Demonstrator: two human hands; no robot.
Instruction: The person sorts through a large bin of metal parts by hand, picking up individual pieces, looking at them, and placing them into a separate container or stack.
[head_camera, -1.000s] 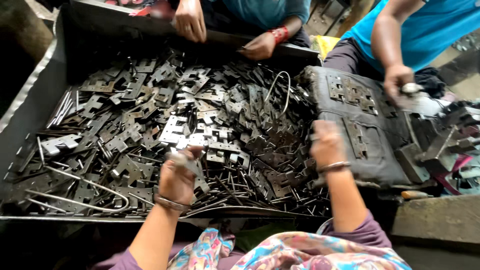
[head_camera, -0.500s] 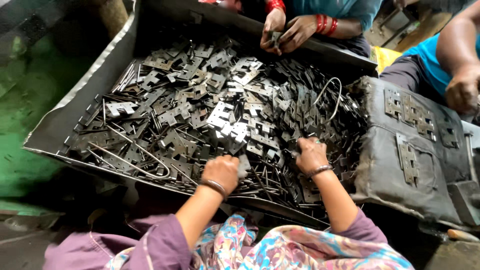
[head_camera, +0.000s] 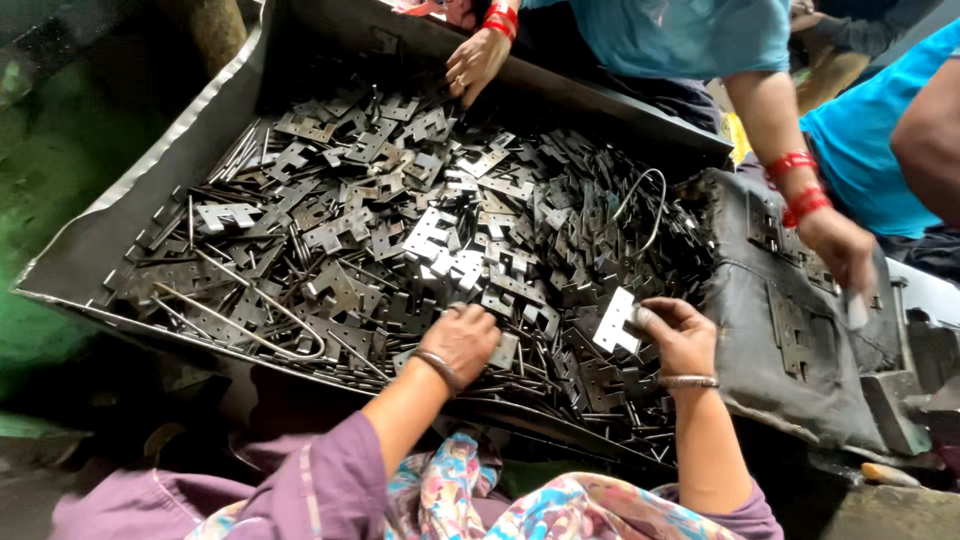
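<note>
Soft, even daylight falls from above and the far side, bright enough to show detail without hard shadows. The flat metal plates (head_camera: 430, 235) near the middle of the tray (head_camera: 150, 170) catch pale glare, while the heap's gaps stay black. The lower left corner and the space under the tray sink into dimness. Straight edges bow outward toward the frame's borders, and the corners look slightly soft.

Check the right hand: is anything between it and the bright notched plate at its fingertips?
Nothing visible. The right hand already has its fingertips on the bright notched plate, which lies on top of the pile in the metal tray.
</note>
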